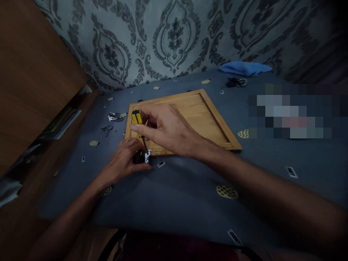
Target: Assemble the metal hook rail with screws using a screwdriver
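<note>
A screwdriver with a yellow and black handle is gripped in my right hand. Its shaft slants down to a silvery metal hinge at the near left corner of a framed wooden panel. My left hand curls around the hinge from the left, with the thumb below it and the fingers above. Small dark holes run along the panel's near edge beside the hinge. The panel lies flat, and my right hand covers part of its left side.
Loose metal hardware and a small dark piece lie left of the panel on the patterned dark blue cloth. A blue cloth and a black object rest at the back right. Wooden furniture stands left.
</note>
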Tool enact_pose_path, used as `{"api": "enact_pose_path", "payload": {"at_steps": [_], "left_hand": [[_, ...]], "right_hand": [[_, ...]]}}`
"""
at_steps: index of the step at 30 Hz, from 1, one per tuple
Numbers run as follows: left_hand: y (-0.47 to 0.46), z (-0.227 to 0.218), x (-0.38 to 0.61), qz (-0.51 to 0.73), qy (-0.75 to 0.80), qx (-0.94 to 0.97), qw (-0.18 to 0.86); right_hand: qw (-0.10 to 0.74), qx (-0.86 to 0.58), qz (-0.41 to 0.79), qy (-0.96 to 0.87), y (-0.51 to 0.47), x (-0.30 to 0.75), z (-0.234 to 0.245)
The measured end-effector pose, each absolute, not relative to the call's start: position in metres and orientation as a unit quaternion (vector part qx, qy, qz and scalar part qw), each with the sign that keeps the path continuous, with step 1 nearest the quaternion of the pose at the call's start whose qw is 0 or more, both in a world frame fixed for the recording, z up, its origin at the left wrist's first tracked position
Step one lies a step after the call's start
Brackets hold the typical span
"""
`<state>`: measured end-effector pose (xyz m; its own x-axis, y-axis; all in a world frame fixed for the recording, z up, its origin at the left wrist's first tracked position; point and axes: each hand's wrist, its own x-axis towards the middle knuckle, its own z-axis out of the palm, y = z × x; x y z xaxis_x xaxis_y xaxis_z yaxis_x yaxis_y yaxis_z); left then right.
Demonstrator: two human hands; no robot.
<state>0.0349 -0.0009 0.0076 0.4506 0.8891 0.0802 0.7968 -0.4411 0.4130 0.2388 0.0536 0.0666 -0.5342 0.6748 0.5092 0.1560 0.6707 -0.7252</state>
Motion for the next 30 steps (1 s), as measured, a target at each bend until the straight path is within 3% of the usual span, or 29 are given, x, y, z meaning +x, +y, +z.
{"api": "enact_pose_path", "payload": {"at_steps": [30], "left_hand": [[-0.0024, 0.0090, 0.0353, 0.134, 0.516, 0.830, 0.166]], "right_hand": [[0.353, -0.218, 0.321, -0.851, 0.0579, 0.2427, 0.0633]]}}
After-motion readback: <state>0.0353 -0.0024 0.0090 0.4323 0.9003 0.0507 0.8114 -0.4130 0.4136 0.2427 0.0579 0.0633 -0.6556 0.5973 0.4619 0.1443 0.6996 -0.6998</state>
